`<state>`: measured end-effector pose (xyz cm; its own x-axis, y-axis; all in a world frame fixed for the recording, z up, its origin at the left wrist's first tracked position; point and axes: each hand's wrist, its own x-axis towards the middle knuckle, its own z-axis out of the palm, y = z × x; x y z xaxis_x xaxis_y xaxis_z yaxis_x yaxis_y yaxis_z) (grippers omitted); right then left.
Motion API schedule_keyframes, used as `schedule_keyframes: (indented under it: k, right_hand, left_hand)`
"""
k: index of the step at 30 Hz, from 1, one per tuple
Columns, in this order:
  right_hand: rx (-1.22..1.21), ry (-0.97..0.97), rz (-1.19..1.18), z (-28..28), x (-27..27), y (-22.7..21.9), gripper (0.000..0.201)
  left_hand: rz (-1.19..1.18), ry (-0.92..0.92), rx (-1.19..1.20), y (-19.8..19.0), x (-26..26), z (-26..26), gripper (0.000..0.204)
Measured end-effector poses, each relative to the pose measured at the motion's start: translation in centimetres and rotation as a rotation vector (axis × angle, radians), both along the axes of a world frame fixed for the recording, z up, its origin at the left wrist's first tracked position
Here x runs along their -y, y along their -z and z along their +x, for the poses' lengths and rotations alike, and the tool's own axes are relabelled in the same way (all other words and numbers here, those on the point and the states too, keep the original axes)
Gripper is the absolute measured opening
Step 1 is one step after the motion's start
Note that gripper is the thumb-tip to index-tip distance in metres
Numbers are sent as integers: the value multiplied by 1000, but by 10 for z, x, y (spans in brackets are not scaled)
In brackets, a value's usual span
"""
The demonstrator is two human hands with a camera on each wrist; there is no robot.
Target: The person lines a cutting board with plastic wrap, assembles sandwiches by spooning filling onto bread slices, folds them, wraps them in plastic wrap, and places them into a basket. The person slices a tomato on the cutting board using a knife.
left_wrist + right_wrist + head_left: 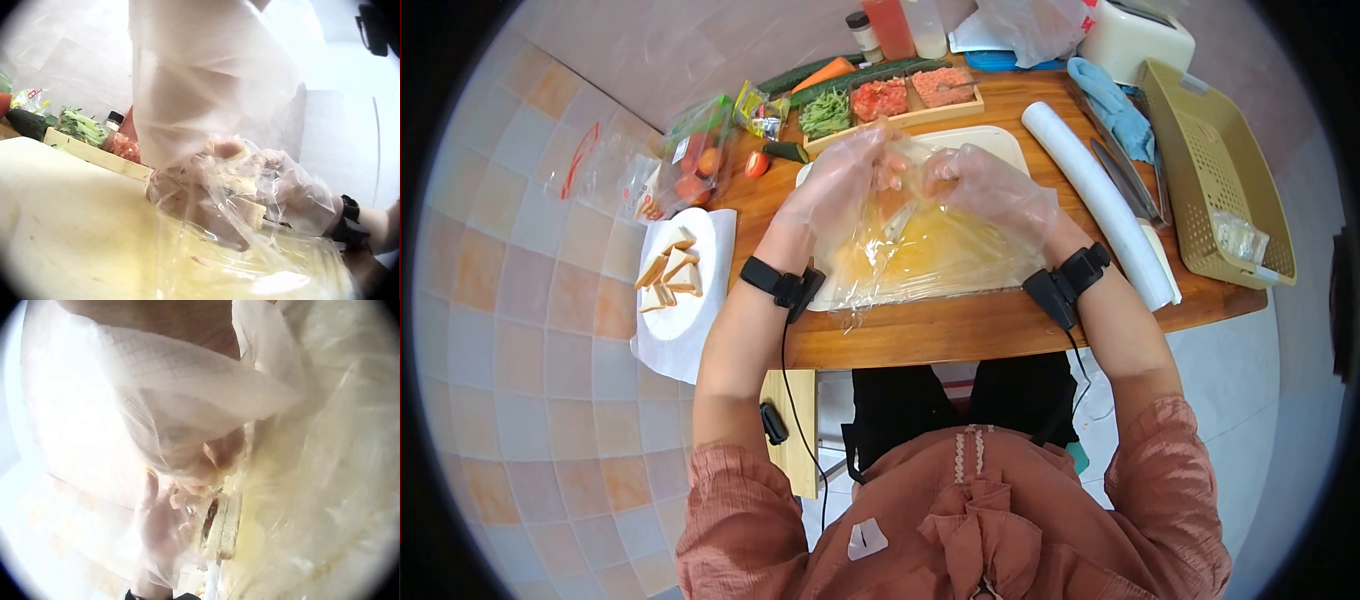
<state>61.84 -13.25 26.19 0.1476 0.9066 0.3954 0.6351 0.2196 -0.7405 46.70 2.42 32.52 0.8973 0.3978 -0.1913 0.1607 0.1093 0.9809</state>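
Observation:
Both hands wear loose clear plastic gloves and work close together above the white cutting board (1000, 140). A cut sandwich (226, 532), its bread layers showing edge-on, lies within clear plastic wrap (930, 255). The left hand (850, 170) grips the sandwich through the wrap, fingers curled at its side. Opposite it, the right hand (990, 185) pinches the bunched wrap with bent fingers. The film drapes from both hands over the board, wrinkled and shiny. In the left wrist view the right hand (300, 187) is beside the sandwich; glove plastic hides parts of the fingers.
Cut sandwich pieces lie on a white plate (655, 320) at left. Behind the board stands a wooden tray (950, 108) of shredded fillings. Bagged tomatoes (695, 165) are at back left. A white roll (1090, 190), a knife (1125, 180) and a basket (1215, 160) lie right.

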Motion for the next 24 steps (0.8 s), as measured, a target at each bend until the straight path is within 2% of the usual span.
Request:
schedule_keyframes:
  k: [2, 4, 7, 14, 16, 24]
  right_hand:
    - [56, 21, -43, -1, 0, 0, 14]
    - [136, 28, 15, -1, -1, 3, 21]
    - [106, -19, -72, 0, 3, -2, 23]
    - [190, -73, -156, -8, 7, -9, 16]
    - [237, -52, -352, -12, 8, -18, 15]
    - [307, -112, -257, -12, 10, -9, 18]
  left_hand:
    - [-13, -15, -19, -1, 0, 0, 38]
    - [-8, -14, -25, -1, -1, 1, 38]
    - [8, -4, -33, 2, -6, 3, 38]
    - [49, -3, -34, 11, -17, 6, 38]
    - [43, 7, -31, 14, -20, 8, 38]
    - [47, 53, -18, 20, -25, 8, 35]
